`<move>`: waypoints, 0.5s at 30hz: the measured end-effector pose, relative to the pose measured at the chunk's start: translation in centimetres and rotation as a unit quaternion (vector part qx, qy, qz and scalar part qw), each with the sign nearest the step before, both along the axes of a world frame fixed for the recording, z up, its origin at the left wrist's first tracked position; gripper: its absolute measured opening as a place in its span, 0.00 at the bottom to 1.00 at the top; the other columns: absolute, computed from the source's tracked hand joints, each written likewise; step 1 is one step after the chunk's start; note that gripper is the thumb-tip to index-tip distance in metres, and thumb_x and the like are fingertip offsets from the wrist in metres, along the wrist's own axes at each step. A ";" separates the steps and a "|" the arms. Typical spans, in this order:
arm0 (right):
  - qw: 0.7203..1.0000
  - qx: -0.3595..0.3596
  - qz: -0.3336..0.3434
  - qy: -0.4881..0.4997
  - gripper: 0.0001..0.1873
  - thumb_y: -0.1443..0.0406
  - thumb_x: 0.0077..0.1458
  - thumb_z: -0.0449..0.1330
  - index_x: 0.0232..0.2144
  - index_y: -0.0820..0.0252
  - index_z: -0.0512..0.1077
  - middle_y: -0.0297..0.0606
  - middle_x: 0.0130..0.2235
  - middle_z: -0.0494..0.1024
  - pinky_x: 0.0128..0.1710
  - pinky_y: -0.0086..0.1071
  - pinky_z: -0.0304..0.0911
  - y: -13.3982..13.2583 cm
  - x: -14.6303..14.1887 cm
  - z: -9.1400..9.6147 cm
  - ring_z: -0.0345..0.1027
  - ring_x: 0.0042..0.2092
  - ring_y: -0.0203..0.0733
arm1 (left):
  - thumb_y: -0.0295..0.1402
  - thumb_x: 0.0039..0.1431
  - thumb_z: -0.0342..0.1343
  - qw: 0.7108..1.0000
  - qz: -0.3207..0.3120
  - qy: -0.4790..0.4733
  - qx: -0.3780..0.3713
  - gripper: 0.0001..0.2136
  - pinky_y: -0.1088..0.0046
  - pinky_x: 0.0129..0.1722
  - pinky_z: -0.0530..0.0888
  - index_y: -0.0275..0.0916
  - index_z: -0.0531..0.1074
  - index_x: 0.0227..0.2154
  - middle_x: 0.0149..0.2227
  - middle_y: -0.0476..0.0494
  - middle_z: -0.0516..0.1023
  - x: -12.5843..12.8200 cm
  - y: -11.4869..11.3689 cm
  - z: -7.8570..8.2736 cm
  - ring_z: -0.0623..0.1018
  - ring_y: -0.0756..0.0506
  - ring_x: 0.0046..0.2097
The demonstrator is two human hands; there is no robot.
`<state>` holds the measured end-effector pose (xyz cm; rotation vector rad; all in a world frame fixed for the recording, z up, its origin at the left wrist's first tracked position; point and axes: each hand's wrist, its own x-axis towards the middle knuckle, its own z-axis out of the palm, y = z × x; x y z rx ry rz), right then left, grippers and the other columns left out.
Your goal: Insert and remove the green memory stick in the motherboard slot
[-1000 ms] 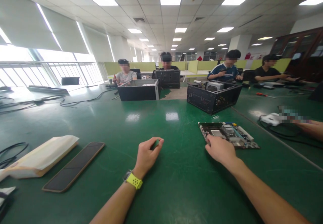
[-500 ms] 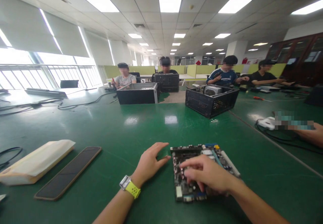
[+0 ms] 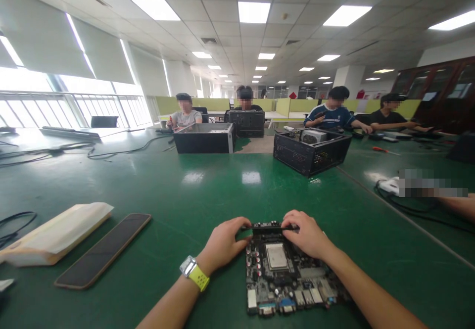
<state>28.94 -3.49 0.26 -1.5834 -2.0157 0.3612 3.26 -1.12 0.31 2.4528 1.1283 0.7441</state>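
A motherboard (image 3: pixel 272 282) lies flat on the green table before me, its port side facing me and a square silver processor (image 3: pixel 276 257) in its socket. Along its far edge stands a dark RAM stick (image 3: pixel 267 230). The thumb and fingers of my left hand (image 3: pixel 224 244) close around the stick's left end. At its right end my right hand (image 3: pixel 306 235) grips with bent fingers; the thumb is partly hidden. On my left wrist is a watch with a yellow-green strap (image 3: pixel 195 273).
To the left lie a phone-like dark slab (image 3: pixel 104 251) and a paper-covered package (image 3: pixel 61 232). Open computer cases (image 3: pixel 311 151) (image 3: pixel 204 138) stand farther back, with several people behind them. At right, a person's arm (image 3: pixel 456 204) reaches in near a white object with cables (image 3: pixel 389 185).
My right hand has moved from over the middle of the motherboard to the stick's right end, uncovering the processor. My left hand has closed at the left end. The board sits slightly nearer me.
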 end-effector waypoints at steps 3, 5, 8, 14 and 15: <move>1.000 -0.016 0.010 0.013 0.06 0.65 0.46 0.58 0.27 0.55 0.75 0.35 0.37 0.75 0.44 0.35 0.58 0.2 0.5 0.1 0.66 0.41 0.42 | 0.31 0.55 0.55 1.000 0.011 -0.010 0.003 0.10 0.69 0.47 0.69 0.43 0.72 0.41 0.43 0.46 0.77 -0.1 0.3 -0.5 0.75 0.44 0.45; 0.999 -0.024 0.025 0.042 0.05 0.65 0.46 0.58 0.26 0.56 0.75 0.36 0.35 0.75 0.44 0.34 0.58 0.3 0.7 0.2 0.67 0.40 0.42 | 0.30 0.56 0.54 1.000 0.014 -0.025 0.006 0.10 0.68 0.49 0.69 0.43 0.72 0.41 0.45 0.46 0.76 -0.2 0.6 -0.8 0.74 0.43 0.47; 0.994 -0.015 0.039 0.103 0.06 0.66 0.46 0.58 0.26 0.58 0.75 0.38 0.37 0.76 0.46 0.34 0.58 0.5 0.9 0.3 0.67 0.42 0.42 | 0.30 0.58 0.52 0.998 -0.001 -0.063 0.017 0.08 0.68 0.51 0.68 0.42 0.73 0.38 0.46 0.45 0.76 -0.1 0.7 -0.8 0.73 0.44 0.48; 0.992 0.005 0.006 0.125 0.07 0.65 0.46 0.58 0.27 0.58 0.76 0.40 0.41 0.76 0.51 0.38 0.56 1.0 1.1 -0.5 0.67 0.45 0.44 | 0.28 0.59 0.51 0.994 -0.035 -0.104 0.027 0.07 0.71 0.46 0.70 0.40 0.73 0.36 0.40 0.45 0.77 0.3 0.3 -0.2 0.75 0.46 0.43; 0.994 0.005 0.000 0.114 0.07 0.65 0.45 0.58 0.26 0.58 0.76 0.40 0.40 0.76 0.51 0.39 0.56 1.1 1.2 -0.7 0.67 0.45 0.45 | 0.28 0.59 0.51 0.994 -0.035 -0.103 0.029 0.07 0.71 0.46 0.70 0.40 0.73 0.36 0.40 0.46 0.77 0.4 0.3 -0.2 0.74 0.47 0.43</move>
